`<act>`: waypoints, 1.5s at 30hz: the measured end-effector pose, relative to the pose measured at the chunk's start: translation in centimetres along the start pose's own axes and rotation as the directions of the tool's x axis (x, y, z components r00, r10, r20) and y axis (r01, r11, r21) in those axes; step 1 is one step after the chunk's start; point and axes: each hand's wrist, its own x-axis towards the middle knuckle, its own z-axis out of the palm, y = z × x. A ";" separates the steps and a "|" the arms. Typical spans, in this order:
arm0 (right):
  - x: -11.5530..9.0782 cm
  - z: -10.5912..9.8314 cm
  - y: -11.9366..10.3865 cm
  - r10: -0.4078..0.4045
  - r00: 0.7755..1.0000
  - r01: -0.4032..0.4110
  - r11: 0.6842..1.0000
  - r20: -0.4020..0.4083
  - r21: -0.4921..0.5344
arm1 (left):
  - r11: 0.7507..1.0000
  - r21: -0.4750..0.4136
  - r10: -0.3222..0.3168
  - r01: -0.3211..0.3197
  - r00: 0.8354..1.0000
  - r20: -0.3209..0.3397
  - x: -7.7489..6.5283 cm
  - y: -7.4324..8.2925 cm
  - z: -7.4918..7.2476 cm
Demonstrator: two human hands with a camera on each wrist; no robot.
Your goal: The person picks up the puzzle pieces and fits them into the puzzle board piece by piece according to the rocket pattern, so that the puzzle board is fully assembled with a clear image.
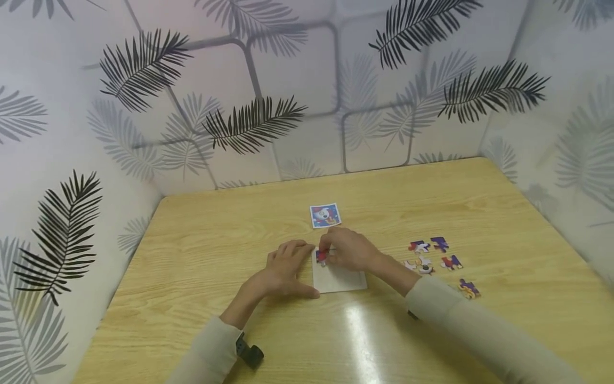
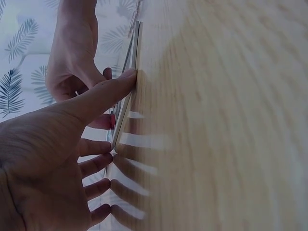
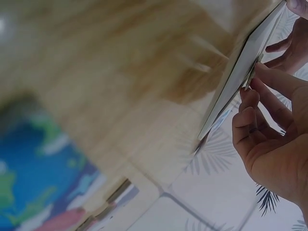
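A small white square puzzle board (image 1: 341,281) lies on the wooden table. Along its left edge rests my left hand (image 1: 287,269), thumb at the near corner and fingertips at the far one. In the left wrist view, that thumb (image 2: 108,94) presses the board's edge while the fingers stretch out straight. Over the board's far left corner, my right hand (image 1: 352,249) pinches a red and blue jigsaw piece (image 1: 321,257). The right wrist view shows the right thumb and index finger meeting at the board's surface; the fingers partly hide the piece.
Several loose jigsaw pieces (image 1: 424,266) lie to the right, one purple and yellow piece (image 1: 469,288) nearer me. Beyond the board is a picture card (image 1: 325,215) with a white character on blue. A blurred blue and green printed thing (image 3: 43,168) sits close to the right wrist camera.
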 end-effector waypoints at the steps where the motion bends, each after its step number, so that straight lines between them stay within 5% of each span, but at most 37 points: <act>1: 0.0 0.0 0.0 0.004 1.000 -0.004 1.000 0.004 -0.006 | 1.000 0.000 0.001 -0.001 1.000 -0.001 0.0 0.0 0.0; 24: 0.6 0.1 -0.3 0.055 0.998 -0.055 0.998 0.000 -0.043 | 0.998 0.053 0.036 -0.034 0.999 -0.028 0.3 0.1 -0.7; 45: -0.6 -1.1 -0.2 -0.030 0.995 0.026 0.999 0.090 0.035 | 0.999 0.038 -0.004 0.004 1.000 -0.004 0.1 0.4 -0.4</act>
